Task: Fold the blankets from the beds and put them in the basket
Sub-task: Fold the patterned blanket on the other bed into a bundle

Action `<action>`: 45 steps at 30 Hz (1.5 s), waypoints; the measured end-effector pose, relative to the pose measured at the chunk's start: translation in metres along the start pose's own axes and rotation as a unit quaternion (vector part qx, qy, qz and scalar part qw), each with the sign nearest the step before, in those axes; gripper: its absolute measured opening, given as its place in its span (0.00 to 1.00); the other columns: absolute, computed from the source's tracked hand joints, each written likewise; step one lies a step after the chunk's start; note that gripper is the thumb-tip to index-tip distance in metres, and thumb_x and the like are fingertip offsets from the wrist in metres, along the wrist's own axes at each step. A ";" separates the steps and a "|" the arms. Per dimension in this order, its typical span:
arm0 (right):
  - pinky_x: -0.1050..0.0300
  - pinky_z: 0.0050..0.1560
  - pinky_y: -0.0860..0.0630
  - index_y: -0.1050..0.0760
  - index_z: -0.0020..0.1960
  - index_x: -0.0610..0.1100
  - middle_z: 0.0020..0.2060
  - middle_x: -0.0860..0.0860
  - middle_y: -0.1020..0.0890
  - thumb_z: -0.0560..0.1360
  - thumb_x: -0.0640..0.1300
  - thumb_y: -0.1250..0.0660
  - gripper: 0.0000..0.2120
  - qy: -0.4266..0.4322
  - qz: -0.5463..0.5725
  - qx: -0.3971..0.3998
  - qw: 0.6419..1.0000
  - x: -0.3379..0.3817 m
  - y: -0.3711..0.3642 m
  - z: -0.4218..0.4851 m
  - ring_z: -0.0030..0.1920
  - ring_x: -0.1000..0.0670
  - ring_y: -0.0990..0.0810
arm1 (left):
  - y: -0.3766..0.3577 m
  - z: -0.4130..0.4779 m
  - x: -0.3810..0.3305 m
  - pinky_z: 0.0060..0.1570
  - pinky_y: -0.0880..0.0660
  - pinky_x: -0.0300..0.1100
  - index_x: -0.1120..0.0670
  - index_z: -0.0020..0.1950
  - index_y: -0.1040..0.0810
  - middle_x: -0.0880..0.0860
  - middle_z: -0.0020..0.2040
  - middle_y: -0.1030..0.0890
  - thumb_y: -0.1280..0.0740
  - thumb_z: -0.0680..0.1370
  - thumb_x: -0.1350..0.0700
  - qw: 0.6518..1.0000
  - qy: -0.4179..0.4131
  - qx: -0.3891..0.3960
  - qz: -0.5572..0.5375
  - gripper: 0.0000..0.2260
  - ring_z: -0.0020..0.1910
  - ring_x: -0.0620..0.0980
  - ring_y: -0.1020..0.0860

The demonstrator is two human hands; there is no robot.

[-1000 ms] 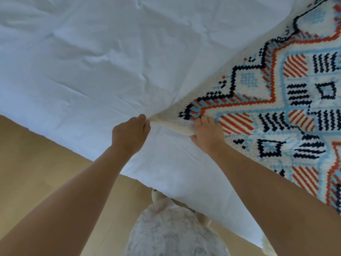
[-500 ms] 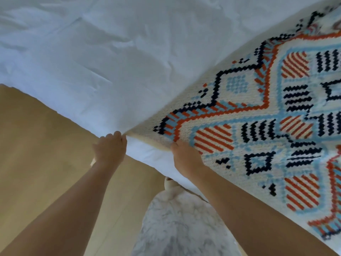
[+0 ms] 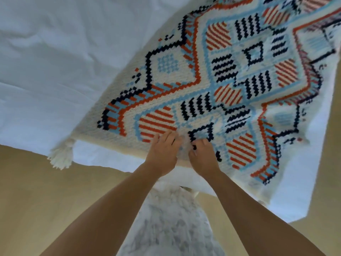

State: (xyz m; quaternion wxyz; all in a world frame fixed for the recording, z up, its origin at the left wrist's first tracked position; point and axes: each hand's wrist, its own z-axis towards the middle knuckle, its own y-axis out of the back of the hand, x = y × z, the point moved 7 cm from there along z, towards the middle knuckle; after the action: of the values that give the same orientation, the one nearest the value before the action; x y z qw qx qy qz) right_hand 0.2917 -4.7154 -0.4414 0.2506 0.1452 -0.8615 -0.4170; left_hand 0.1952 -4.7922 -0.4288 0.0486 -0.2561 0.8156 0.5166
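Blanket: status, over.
Left grip flat on blanket, right grip pinching its near edge. Blanket spread on bed. Basket not in view.

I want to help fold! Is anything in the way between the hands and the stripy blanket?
No, nothing visible. The left hand and right hand both touch the blanket near its edge on the white bed. The basket is out of view.

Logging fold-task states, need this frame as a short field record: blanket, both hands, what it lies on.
blanket: cream knitted blanket with orange, blue and black pattern, spread on the bed
corner: cream tassel hanging over the bed edge
surface: white bed sheet
left hand: on blanket's near edge, grip unclear
right hand: beside left, fingers curled into blanket
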 end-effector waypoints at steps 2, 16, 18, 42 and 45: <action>0.53 0.59 0.31 0.28 0.61 0.38 0.59 0.42 0.28 0.76 0.39 0.40 0.14 -0.077 0.022 -0.016 0.997 -0.058 0.012 -0.015 0.59 0.42 0.30 | -0.009 0.010 -0.037 0.72 0.48 0.50 0.53 0.74 0.43 0.53 0.75 0.41 0.42 0.78 0.56 0.998 -0.054 0.022 0.016 0.25 0.74 0.53 0.44; 0.54 0.44 0.28 0.31 0.59 0.35 0.51 0.44 0.23 0.73 0.44 0.33 0.19 -0.455 0.423 -0.125 0.774 -0.317 0.016 -0.108 0.48 0.44 0.25 | -0.083 0.046 -0.234 0.56 0.30 0.47 0.55 0.70 0.38 0.56 0.63 0.30 0.35 0.76 0.48 0.978 -0.134 0.081 0.140 0.26 0.60 0.55 0.29; 0.50 0.49 0.25 0.31 0.59 0.36 0.52 0.43 0.24 0.70 0.51 0.30 0.25 -0.478 0.389 -0.146 0.774 -0.331 0.021 -0.108 0.53 0.41 0.25 | -0.087 0.051 -0.249 0.54 0.29 0.46 0.56 0.70 0.40 0.57 0.62 0.30 0.34 0.76 0.51 0.976 -0.118 0.071 0.170 0.27 0.59 0.55 0.28; 0.56 0.42 0.24 0.29 0.55 0.42 0.43 0.50 0.23 0.76 0.53 0.37 0.16 -0.318 0.381 -0.040 0.867 -0.416 0.039 -0.131 0.43 0.48 0.24 | -0.146 0.074 -0.378 0.60 0.28 0.50 0.57 0.70 0.37 0.57 0.68 0.33 0.39 0.78 0.52 0.978 -0.120 0.163 0.058 0.22 0.64 0.55 0.30; 0.54 0.49 0.22 0.27 0.58 0.38 0.45 0.47 0.21 0.73 0.50 0.31 0.19 -0.376 0.444 0.031 0.813 -0.412 0.007 -0.154 0.42 0.46 0.21 | -0.139 0.072 -0.369 0.61 0.30 0.49 0.56 0.73 0.41 0.56 0.72 0.37 0.39 0.79 0.54 0.973 -0.140 0.176 0.057 0.24 0.68 0.55 0.33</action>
State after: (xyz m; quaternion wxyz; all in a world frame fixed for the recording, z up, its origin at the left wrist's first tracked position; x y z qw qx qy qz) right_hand 0.7200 -4.6218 -0.4830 0.0607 -0.4137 -0.8716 -0.2558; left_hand 0.5660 -4.6406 -0.4490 0.1766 -0.1218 0.8921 0.3976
